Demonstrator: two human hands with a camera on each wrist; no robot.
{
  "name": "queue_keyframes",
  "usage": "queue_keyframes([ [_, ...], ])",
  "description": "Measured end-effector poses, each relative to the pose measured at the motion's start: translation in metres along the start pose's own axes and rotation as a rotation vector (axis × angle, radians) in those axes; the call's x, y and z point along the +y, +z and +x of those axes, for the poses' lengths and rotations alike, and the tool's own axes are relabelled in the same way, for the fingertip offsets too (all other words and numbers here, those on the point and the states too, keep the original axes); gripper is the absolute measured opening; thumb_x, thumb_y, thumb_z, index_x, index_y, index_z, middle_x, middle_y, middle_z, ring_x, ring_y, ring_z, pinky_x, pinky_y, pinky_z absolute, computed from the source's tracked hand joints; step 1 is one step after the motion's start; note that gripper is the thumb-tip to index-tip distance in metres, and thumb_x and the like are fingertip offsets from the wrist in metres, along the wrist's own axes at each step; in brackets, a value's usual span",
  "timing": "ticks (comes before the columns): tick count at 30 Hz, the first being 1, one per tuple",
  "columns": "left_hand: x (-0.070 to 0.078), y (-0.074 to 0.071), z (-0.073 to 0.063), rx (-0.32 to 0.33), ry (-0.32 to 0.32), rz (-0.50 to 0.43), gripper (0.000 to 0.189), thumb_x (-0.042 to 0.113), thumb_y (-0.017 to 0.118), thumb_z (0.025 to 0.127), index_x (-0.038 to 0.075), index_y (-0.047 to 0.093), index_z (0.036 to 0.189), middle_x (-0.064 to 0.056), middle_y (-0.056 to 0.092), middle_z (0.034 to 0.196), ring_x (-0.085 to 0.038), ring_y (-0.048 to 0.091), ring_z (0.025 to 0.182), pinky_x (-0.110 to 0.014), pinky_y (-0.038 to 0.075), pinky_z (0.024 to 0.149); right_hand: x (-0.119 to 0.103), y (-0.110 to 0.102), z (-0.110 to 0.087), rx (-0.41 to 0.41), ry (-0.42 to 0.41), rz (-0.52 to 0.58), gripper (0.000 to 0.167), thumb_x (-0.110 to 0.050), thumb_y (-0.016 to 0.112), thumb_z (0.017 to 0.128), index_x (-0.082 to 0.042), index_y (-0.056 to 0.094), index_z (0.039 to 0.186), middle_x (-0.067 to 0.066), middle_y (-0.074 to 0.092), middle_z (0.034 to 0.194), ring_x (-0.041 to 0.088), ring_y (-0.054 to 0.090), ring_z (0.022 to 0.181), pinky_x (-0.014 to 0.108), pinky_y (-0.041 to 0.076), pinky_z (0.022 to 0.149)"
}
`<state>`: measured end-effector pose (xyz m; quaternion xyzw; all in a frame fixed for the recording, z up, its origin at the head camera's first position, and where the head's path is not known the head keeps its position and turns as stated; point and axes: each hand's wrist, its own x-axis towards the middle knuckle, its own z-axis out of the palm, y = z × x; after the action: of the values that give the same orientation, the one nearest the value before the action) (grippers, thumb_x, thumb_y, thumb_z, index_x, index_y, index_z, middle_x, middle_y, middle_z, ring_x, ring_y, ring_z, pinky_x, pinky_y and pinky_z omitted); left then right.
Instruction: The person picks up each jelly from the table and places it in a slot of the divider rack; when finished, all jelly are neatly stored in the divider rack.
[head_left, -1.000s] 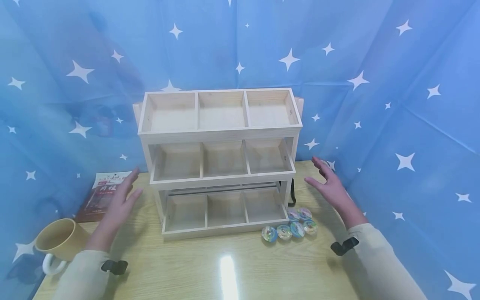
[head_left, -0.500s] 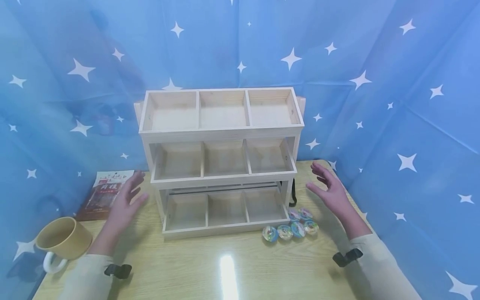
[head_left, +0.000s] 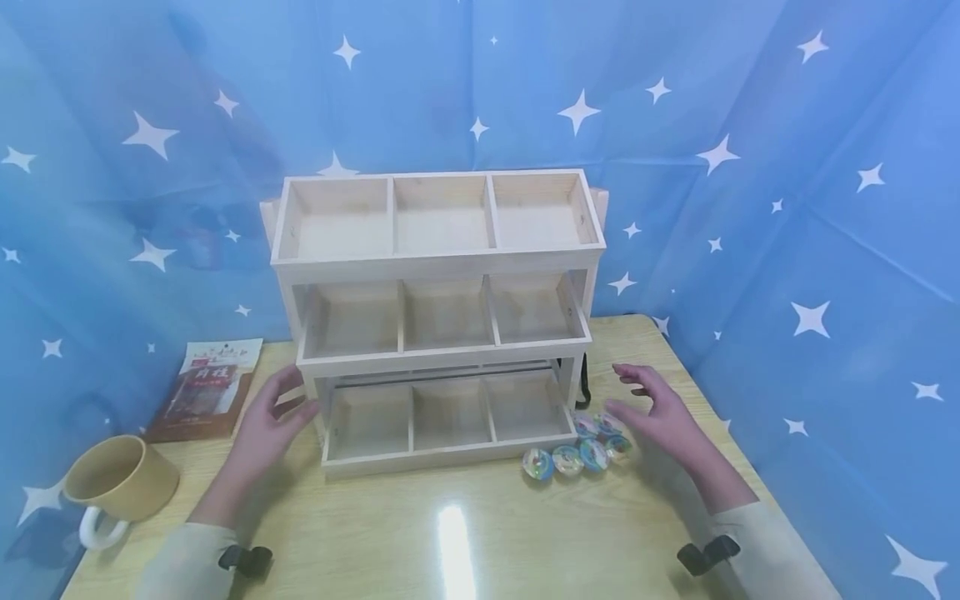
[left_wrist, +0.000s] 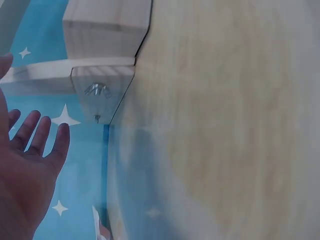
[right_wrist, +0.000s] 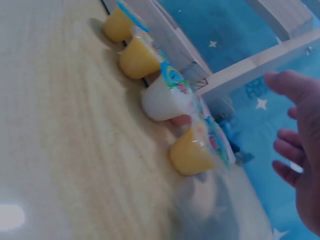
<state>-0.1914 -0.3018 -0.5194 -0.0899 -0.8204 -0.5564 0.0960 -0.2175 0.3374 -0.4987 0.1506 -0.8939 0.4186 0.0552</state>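
A pale wooden rack (head_left: 438,267) of three stepped tiers stands in the middle of the head view, each tier split into three bare compartments. Left of its lowest tiers hovers my left hand (head_left: 272,421), thumb and fingers apart with nothing between them. On the other side, my right hand (head_left: 663,417) is held above the table with relaxed fingers, also holding nothing. Just left of it, several small jelly cups (head_left: 567,460) with colourful lids sit by the rack's front right corner. The right wrist view shows yellow and white cups (right_wrist: 164,97) in a row, the hand apart from them.
At the left edge of the table (head_left: 360,533) stands a tan mug (head_left: 123,479) with a white handle. Behind it lies a red-brown food packet (head_left: 206,392). A blue star-patterned curtain (head_left: 420,83) encloses the back and sides. A black strap (head_left: 584,383) shows behind the rack's right side.
Both hands have come down lower, and the left has shifted right, closer to the rack's side. The rack, cups, mug and packet have stayed in place.
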Motion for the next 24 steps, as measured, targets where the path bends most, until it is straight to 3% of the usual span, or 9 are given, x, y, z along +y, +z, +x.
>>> queue_keyframes([
  [9,0.002,0.006,-0.008,-0.004,-0.059,-0.019,0.073,0.015,0.074,0.108,0.007,0.037,0.17,-0.027,0.052,0.159,-0.05,0.056,0.14,-0.012,0.051,0.1,0.001,0.01,-0.015,-0.055,0.004,-0.082,0.058,-0.024,0.08,0.104,-0.001,0.057,0.152,0.022,0.06,0.143,0.04,0.057,0.131,0.065,0.049,0.109],
  [15,0.003,0.007,-0.01,0.011,-0.051,-0.014,0.069,0.013,0.073,0.108,0.006,0.04,0.168,-0.028,0.054,0.157,-0.05,0.057,0.137,-0.012,0.05,0.1,0.0,0.016,-0.015,-0.084,0.04,-0.101,0.059,-0.024,0.082,0.102,0.0,0.058,0.151,0.023,0.061,0.138,0.043,0.06,0.127,0.068,0.051,0.107],
  [18,0.001,0.007,-0.009,0.023,-0.044,0.016,0.066,0.012,0.074,0.108,0.007,0.044,0.166,-0.023,0.057,0.155,-0.038,0.059,0.137,-0.012,0.051,0.101,0.0,0.019,-0.014,-0.114,0.078,-0.113,0.062,-0.027,0.082,0.102,0.0,0.058,0.152,0.022,0.061,0.139,0.043,0.061,0.126,0.067,0.053,0.107],
  [22,-0.004,0.009,-0.005,0.026,-0.025,0.052,0.064,0.01,0.074,0.107,0.007,0.047,0.165,-0.022,0.06,0.152,-0.009,0.058,0.131,-0.012,0.05,0.101,-0.001,0.022,-0.015,-0.127,0.112,-0.134,0.063,-0.03,0.083,0.101,0.001,0.059,0.152,0.02,0.061,0.138,0.041,0.063,0.123,0.064,0.056,0.103],
  [24,-0.005,0.011,-0.005,0.026,-0.022,0.058,0.063,0.01,0.074,0.107,0.007,0.048,0.164,-0.022,0.061,0.152,0.0,0.057,0.127,-0.011,0.051,0.101,-0.003,0.023,-0.016,-0.121,0.121,-0.143,0.063,-0.029,0.084,0.1,0.001,0.061,0.15,0.019,0.061,0.136,0.04,0.064,0.12,0.062,0.058,0.1],
])
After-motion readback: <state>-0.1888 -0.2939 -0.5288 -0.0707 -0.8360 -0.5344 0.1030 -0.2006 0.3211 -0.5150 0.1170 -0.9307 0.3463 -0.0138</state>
